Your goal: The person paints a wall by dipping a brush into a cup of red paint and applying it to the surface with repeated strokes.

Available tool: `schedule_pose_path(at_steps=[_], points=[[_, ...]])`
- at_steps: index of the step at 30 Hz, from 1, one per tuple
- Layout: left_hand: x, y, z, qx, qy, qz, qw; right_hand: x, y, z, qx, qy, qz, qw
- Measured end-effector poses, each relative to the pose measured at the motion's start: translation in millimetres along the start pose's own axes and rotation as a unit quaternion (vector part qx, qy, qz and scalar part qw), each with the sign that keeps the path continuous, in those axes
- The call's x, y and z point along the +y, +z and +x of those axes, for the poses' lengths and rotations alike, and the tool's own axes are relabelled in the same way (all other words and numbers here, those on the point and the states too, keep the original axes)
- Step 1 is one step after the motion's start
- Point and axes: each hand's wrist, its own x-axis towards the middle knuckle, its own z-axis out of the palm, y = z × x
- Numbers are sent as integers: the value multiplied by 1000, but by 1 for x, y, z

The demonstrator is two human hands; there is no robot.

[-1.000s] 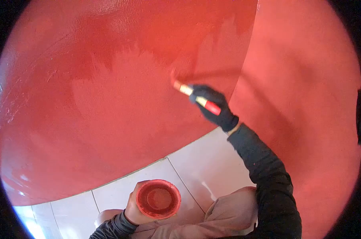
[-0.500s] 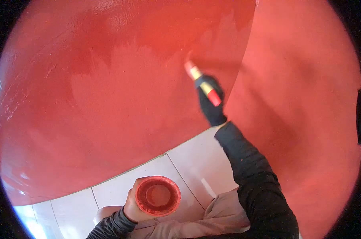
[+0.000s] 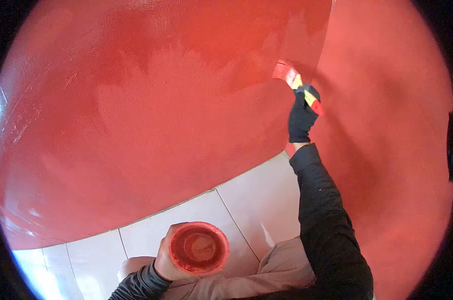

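Note:
In my right hand (image 3: 304,114), gloved in black, is a paintbrush (image 3: 311,101) with a yellow and red handle, the fingers closed round it. Its red-coated bristles lie against the red wall (image 3: 186,110), near the corner, beside a darker, wetter-looking red area. My bare left hand (image 3: 167,257) is wrapped round a round cup (image 3: 199,248) at the bottom centre. Red paint coats the cup's rim and inside.
A second red wall (image 3: 386,125) meets the first at a corner on the right. White floor tiles (image 3: 176,217) run along the wall's lower edge. My bent legs (image 3: 281,265) are below, in light trousers. Bright light falls at the lower left.
My right hand has moved to the right with the brush, closer to the corner. My left hand and the cup are nearly where they were.

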Motion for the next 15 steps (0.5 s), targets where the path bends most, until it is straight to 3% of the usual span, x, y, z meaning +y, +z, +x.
schedule_pose_path(at_steps=[2, 4, 5, 7, 9, 11, 13, 15], points=[[0, 1, 2, 9, -1, 8, 1000, -19, 8, -24, -51, -60, -58, 995], [3, 0, 4, 5, 4, 40, 999, -45, 19, -56, -241, 8, 5, 970], [6, 0, 5, 12, 5, 42, 999, -52, 25, -73, -325, -81, 35, 942], [10, 4, 11, -2, 19, 34, 999, -72, 40, -91, -490, -88, 82, 864], [9, 5, 11, 4, 14, 34, 999, -87, 50, -92, -482, -73, 147, 861], [7, 4, 9, -6, 17, 9, 1000, -87, 63, -69, -388, 28, 139, 911], [5, 2, 6, -7, 15, -3, 1000, -85, 76, -12, -274, -73, 76, 956], [5, -2, 5, -13, 8, -17, 1000, -98, 79, 42, -209, -161, 24, 964]])
